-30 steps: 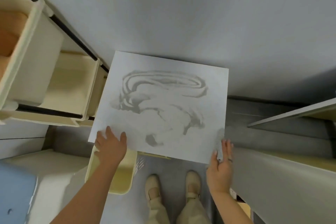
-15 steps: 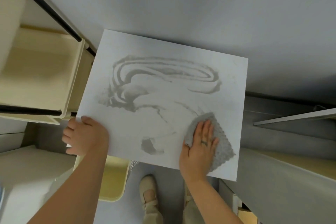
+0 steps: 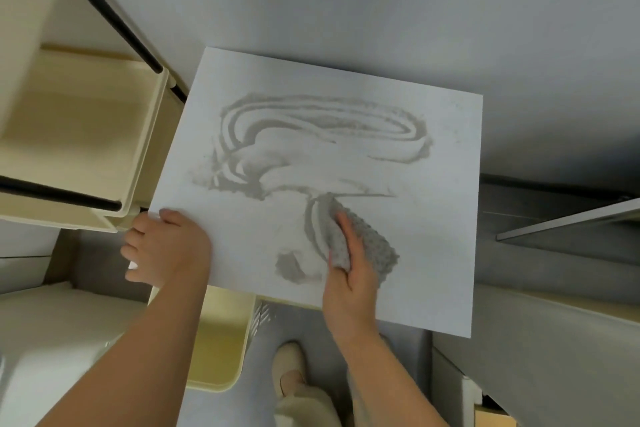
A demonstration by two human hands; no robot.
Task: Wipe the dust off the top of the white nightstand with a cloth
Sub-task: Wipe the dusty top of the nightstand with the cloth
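Note:
The white nightstand top fills the middle of the view, seen from above. Grey dust streaks swirl across its middle, with a darker patch near the front edge. My right hand presses a grey knobbly cloth onto the front middle of the top, fingers wrapped over it. My left hand grips the front left corner of the nightstand, fingers curled over the edge.
A cream open-shelf unit with black rails stands against the left side. A cream bin sits below the front edge. A grey shelf or ledge juts in at right. My shoes are on the floor underneath.
My right hand brought the cloth onto the top, then dragged it left and forward, leaving a fresh curved streak. My left hand shifted to grip the front left corner.

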